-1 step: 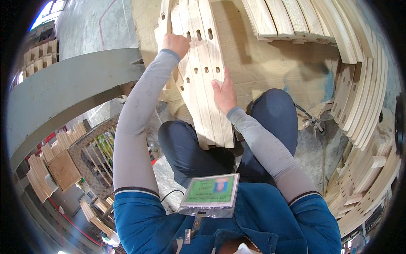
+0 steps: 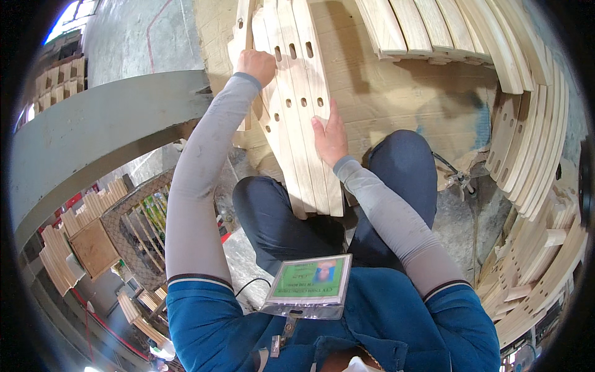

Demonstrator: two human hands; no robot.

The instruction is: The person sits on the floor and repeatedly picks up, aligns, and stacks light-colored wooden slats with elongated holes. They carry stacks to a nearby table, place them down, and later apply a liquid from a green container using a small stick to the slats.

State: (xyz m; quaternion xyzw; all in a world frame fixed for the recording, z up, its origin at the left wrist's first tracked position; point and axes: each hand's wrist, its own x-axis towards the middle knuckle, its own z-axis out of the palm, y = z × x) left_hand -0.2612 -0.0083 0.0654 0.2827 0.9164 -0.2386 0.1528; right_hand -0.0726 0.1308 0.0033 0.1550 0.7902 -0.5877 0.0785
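Observation:
Several pale wooden slats (image 2: 302, 136) with oval slots lie side by side, running from the far side down to between my knees. My left hand (image 2: 256, 67) is closed at their left edge, its fingers curled over a slat; the fingertips are partly hidden. At the right edge, my right hand (image 2: 331, 141) grips the outermost slat, thumb on top and one finger stretched along its side. The other fingers of that hand are out of sight. Another slotted piece (image 2: 243, 28) stands beyond my left hand.
Brown cardboard (image 2: 396, 93) lies beneath the slats. Stacks of curved wooden pieces stand at the far right (image 2: 427, 28) and along the right side (image 2: 533, 142). A grey metal beam (image 2: 105, 124) crosses at left. A badge (image 2: 307, 282) hangs from my blue shirt.

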